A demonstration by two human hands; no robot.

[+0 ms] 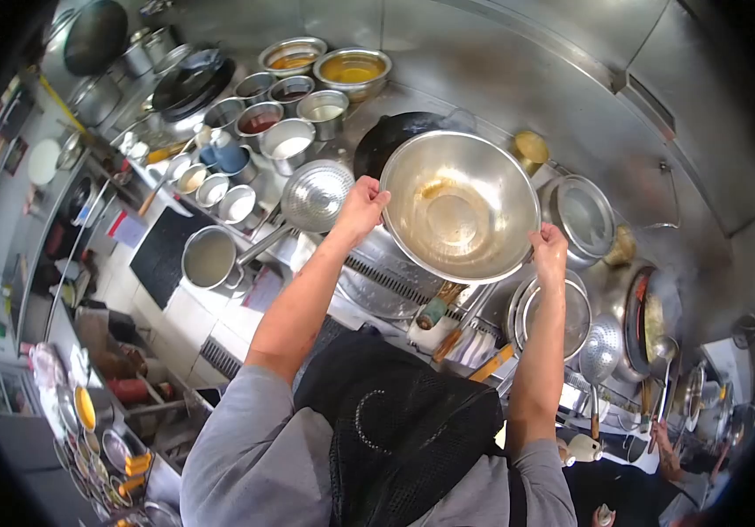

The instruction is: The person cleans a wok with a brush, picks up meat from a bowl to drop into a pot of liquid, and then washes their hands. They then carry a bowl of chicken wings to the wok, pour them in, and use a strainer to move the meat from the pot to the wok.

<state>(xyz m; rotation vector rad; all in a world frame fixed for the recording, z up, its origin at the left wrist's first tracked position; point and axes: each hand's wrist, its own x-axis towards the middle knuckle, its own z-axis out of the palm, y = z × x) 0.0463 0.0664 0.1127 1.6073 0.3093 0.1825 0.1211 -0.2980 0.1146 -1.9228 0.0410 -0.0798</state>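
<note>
A large steel mixing bowl (458,206), empty but smeared with an oily film, is held tilted toward me above the stove. My left hand (361,208) grips its left rim. My right hand (549,250) grips the lower right rim. Behind the bowl sits a black wok (388,140), mostly hidden by it. A perforated steel strainer ladle (316,195) lies just left of my left hand, its handle running down to the left.
Several steel bowls of sauces and seasonings (291,114) fill the counter at upper left, with a steel pot (209,257) below them. Lids and pans (583,215) stand at right, plus another wok (654,321) and ladle (601,351). Another person's hand (663,439) shows at lower right.
</note>
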